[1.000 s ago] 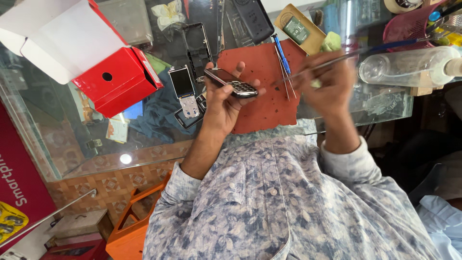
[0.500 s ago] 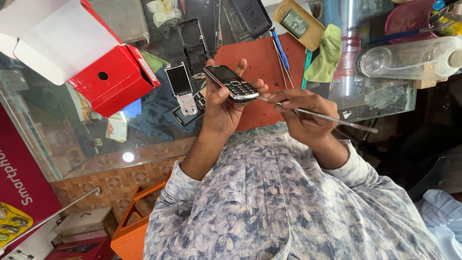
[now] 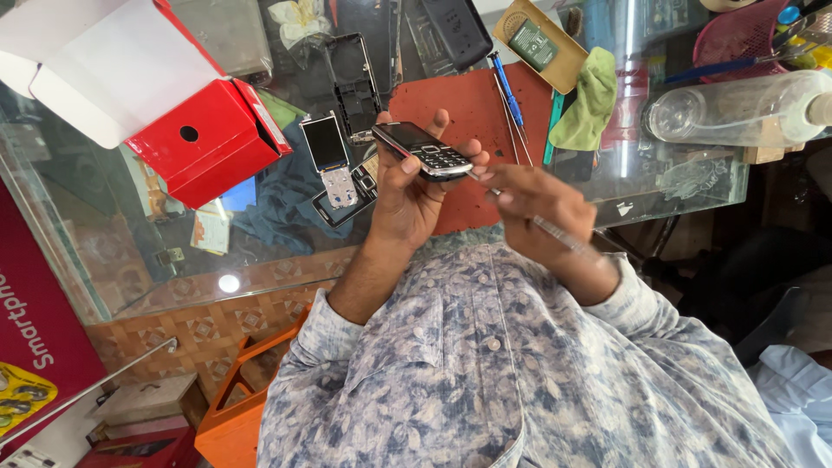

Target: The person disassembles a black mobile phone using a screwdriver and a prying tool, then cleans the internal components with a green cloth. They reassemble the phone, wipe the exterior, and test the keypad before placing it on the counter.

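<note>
Gripping: my left hand (image 3: 407, 195) wraps the black keypad phone (image 3: 422, 150) from below, thumb on the near edge and fingers curled over the far side, at the centre of the frame above the red mat (image 3: 459, 108).
Tool hand: my right hand (image 3: 542, 212) is pressed together around a thin metal tool (image 3: 555, 230), held like a pen, its fine tip touching the phone's right end.
Phone attitude: keypad face up, tilted, lifted clear of the glass counter (image 3: 693, 182).
Doing it well: I judge the tip should sit squarely in the seam or port at that end, with light pressure, so it does not skid across the keys.
Steadying: bracing my 2 hands against each other near the tip looks wise, since neither rests on the counter.
Risk: a slip could scratch the casing or jab my left thumb, which lies close to the tip.
Nearby parts: an opened phone with its small screen (image 3: 328, 143) and a bare phone frame (image 3: 355, 82) lie left of centre; blue screwdriver (image 3: 507, 87) and green cloth (image 3: 589, 100) sit at upper right.
Clutter: red box (image 3: 208, 143) at upper left, clear plastic bottle (image 3: 737, 108) at far right, both well apart from my hands.
</note>
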